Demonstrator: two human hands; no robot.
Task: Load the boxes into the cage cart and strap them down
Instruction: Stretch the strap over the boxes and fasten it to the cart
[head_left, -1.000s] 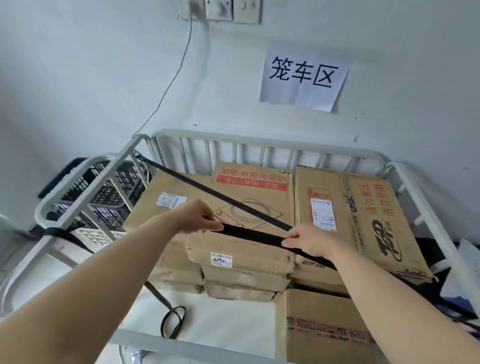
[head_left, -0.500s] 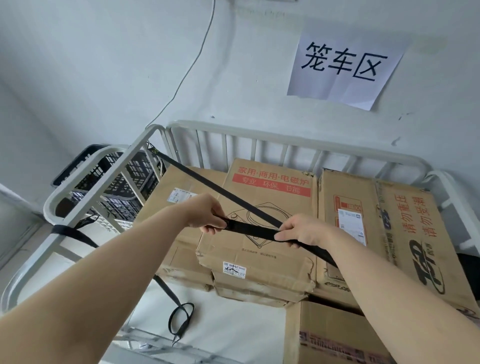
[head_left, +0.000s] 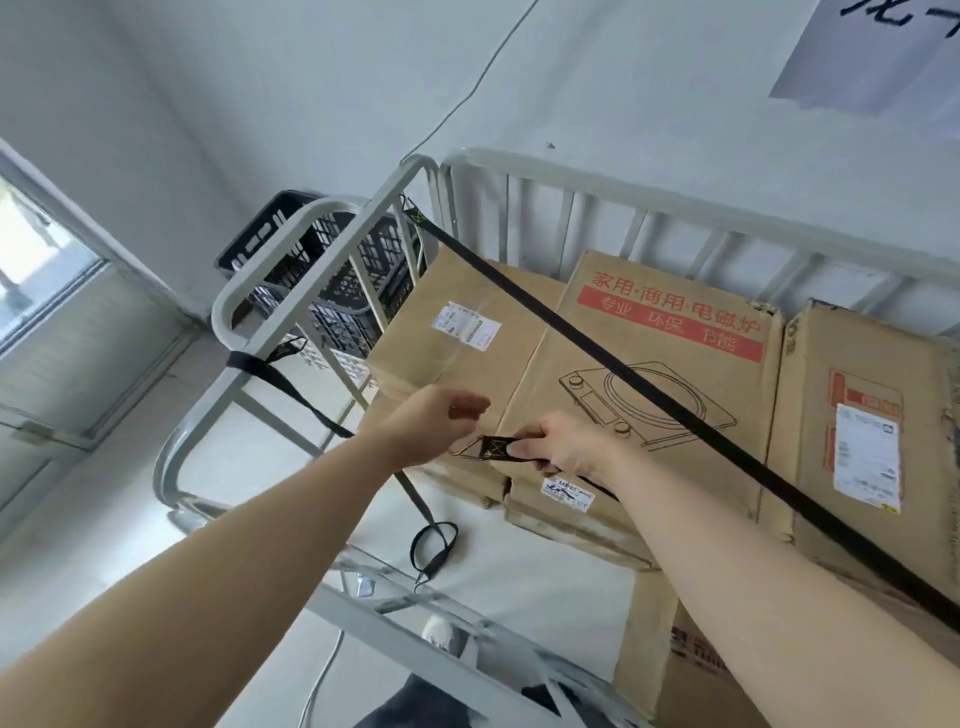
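Gripping the strap end (head_left: 498, 450) at the centre of the frame, the right hand (head_left: 569, 452) has its fingers curled hard around the black webbing, and the triangular metal hook (head_left: 467, 451) pokes out toward the left. The left hand (head_left: 431, 434) hovers just beside that hook, fingers loosely parted, holding nothing.

Look at the load. The cartons sit inside the cage cart (head_left: 675, 205): the induction cooker box (head_left: 571, 395) in the middle, a plain labelled carton (head_left: 457, 291) touching its left side, a tall carton (head_left: 857, 374) at the right edge and a front carton (head_left: 654, 649) at the bottom. Loading looks finished, as far as this view reaches.

Strapping is only partway there. One taut strap (head_left: 675, 414) already runs from the cart's corner post at upper centre diagonally across the box tops to the lower right. A second strap (head_left: 291, 391) is wrapped round the rail at left, and a loop of black webbing dangles slack at lower centre. The hooked end in the right hand is fastened to nothing yet; it will probably need an anchor on a rail and then tightening. Where its far end leads is hidden under the right forearm.
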